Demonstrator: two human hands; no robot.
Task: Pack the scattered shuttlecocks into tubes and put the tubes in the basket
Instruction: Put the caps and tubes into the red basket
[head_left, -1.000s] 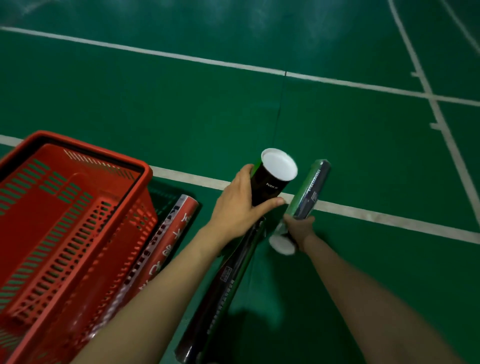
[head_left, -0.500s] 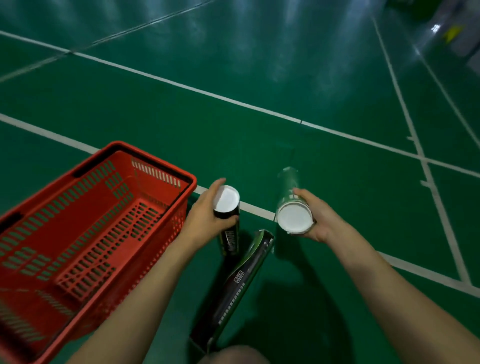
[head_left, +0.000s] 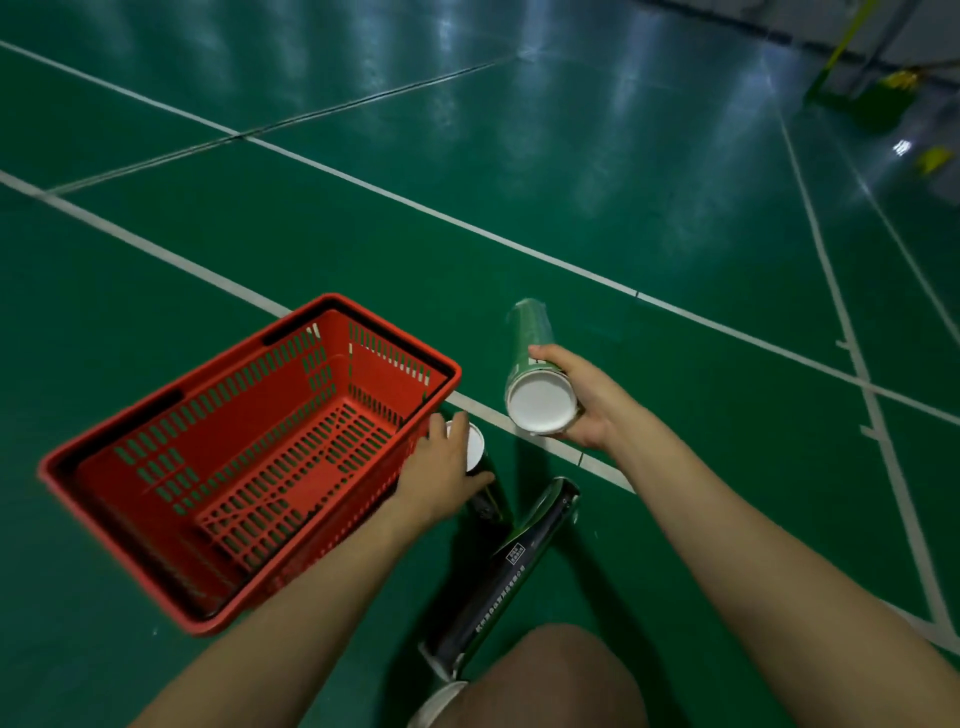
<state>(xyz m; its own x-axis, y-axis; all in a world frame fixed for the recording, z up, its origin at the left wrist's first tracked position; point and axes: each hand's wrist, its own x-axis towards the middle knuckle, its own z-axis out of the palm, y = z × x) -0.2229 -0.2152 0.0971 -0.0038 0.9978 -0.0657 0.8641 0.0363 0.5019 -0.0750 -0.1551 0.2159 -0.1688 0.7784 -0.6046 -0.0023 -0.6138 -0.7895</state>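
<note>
A glossy green court floor (head_left: 260, 234) marked with white lines is stretching out under everything, and a red slotted plastic basket (head_left: 395, 333) is sitting on it, tilted in the view, with the green showing through its slots. Beyond the basket's near right side a bare knee (head_left: 550, 675) is pushing into the bottom of the frame. Between that knee and the basket's right wall, a long black cardboard tube with white lettering (head_left: 509, 566) is lying flat on the floor, its far end pointing away past the basket's right corner. Further right of the basket and off the floor, a green cardboard tube (head_left: 530, 338) is being held nearly level, its white capped end (head_left: 541, 402) facing the camera and its far end blurring out. Just beside the basket's right wall, a shorter-looking black tube with a white cap (head_left: 485, 499) is standing close to upright; whether its foot is touching the floor cannot be told. The right hand (head_left: 592, 405) is gripping the green tube near its cap, fingers curling under it and thumb lying over the top. The left hand (head_left: 441, 473) is clasping the top of the upright black tube, fingers wrapping over its cap on the basket's side and thumb pressing the opposite side.
</note>
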